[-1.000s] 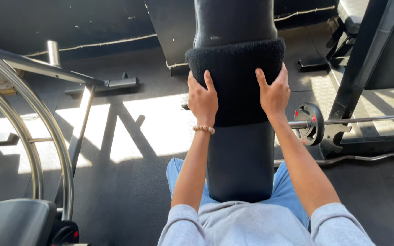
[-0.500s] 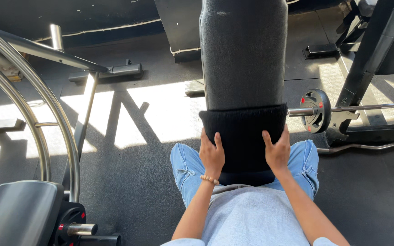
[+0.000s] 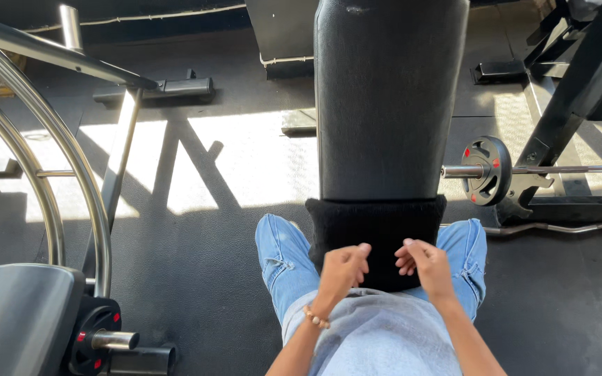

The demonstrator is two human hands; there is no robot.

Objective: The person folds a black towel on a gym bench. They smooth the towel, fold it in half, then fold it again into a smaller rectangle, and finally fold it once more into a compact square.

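The top of the black bench pad (image 3: 390, 97) runs out of frame, and its near end is hidden under a black cloth (image 3: 377, 237) that wraps it between the person's knees in blue jeans (image 3: 283, 254). How the cloth ends beneath the hands cannot be seen, nor can the underside of the bench. The left hand (image 3: 343, 270) is curled, fingers bent in, pinching the cloth's lower edge; the right hand (image 3: 425, 264) is likewise bent, thumb and fingers pinched together at the same edge, though whether it truly grips fabric is hard to tell. Half a second ago both hands lay flat and spread on the cloth's sides; now they have drawn inward and closed near its middle, and the cloth sits at about the same low spot on the pad, well below where it was a second ago. A bead bracelet (image 3: 315, 318) circles the left wrist. The floor (image 3: 196, 278) is dark rubber matting with bright sun patches. A barbell (image 3: 559, 169) with a black plate (image 3: 485, 170) lies to the right, a curved steel frame (image 3: 71, 167) and grey seat (image 3: 19, 317) to the left.
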